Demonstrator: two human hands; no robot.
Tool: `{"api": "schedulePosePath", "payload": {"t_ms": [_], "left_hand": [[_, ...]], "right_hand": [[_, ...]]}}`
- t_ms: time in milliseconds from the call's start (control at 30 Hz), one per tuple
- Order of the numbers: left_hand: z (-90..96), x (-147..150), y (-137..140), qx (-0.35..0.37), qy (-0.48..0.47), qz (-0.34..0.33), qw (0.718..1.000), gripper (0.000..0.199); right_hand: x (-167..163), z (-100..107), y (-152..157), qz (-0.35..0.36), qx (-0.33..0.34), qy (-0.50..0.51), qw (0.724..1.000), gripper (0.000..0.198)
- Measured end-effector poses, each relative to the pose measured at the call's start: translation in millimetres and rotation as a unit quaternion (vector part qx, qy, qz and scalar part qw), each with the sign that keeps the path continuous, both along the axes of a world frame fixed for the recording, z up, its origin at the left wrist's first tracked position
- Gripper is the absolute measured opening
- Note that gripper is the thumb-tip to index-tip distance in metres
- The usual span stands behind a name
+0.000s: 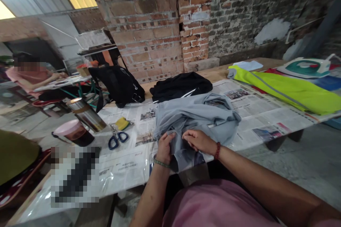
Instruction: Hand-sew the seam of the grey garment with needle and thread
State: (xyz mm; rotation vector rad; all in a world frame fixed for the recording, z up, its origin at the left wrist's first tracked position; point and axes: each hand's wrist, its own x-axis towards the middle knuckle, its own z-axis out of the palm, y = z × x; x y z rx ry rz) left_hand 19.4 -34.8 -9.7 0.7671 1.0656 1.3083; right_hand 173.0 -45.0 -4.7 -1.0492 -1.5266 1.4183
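Note:
A light grey garment (197, 113) lies bunched on the newspaper-covered table (128, 173) in front of me, its near edge hanging toward my lap. My left hand (165, 149) pinches a fold of this garment between thumb and fingers. Just to the right, my right hand (199, 141) is closed with thumb and fingertips together over the cloth. Whatever sits in that pinch, if anything, is too small to make out. Behind the grey garment rests a folded black garment (183, 85) with white stripes.
Scissors (118, 140), a yellow object (122, 123), a mug of dark drink (77, 133) and a steel flask (86, 113) stand left, near a black bag (117, 85). Right are a neon-yellow garment (287, 88) and an iron (303, 67). A person (29, 74) sits far left.

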Motion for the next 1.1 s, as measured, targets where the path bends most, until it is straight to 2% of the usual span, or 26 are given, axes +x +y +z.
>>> {"api": "schedulePosePath", "payload": {"t_ms": [200, 467, 600, 767, 867, 1100], "left_hand": [[1.6, 0.4, -0.9, -0.008, 0.011, 0.005, 1.0, 0.013], [-6.4, -2.2, 3.0, 0.015, 0.062, 0.005, 0.998, 0.015], [-12.2, -4.1, 5.4, 0.095, 0.158, 0.006, 0.983, 0.011], [-12.3, -4.0, 6.3, 0.22, 0.284, 0.007, 0.933, 0.01], [-9.2, -2.5, 4.8, 0.25, 0.302, -0.017, 0.92, 0.011], [-10.8, -3.0, 5.2, 0.285, 0.268, -0.044, 0.919, 0.013]], "right_hand": [[-2.6, -1.4, 2.8, -0.017, 0.034, -0.065, 0.997, 0.016], [-2.9, -5.9, 3.4, -0.022, 0.075, -0.103, 0.992, 0.015], [-5.2, -4.7, 6.8, -0.033, 0.099, -0.147, 0.984, 0.016], [-10.8, -3.2, 11.6, -0.066, 0.119, -0.17, 0.976, 0.017], [-15.3, -3.6, 13.0, -0.08, 0.123, -0.168, 0.975, 0.017], [-17.8, -10.4, 10.4, -0.082, 0.104, -0.135, 0.982, 0.011]]}}
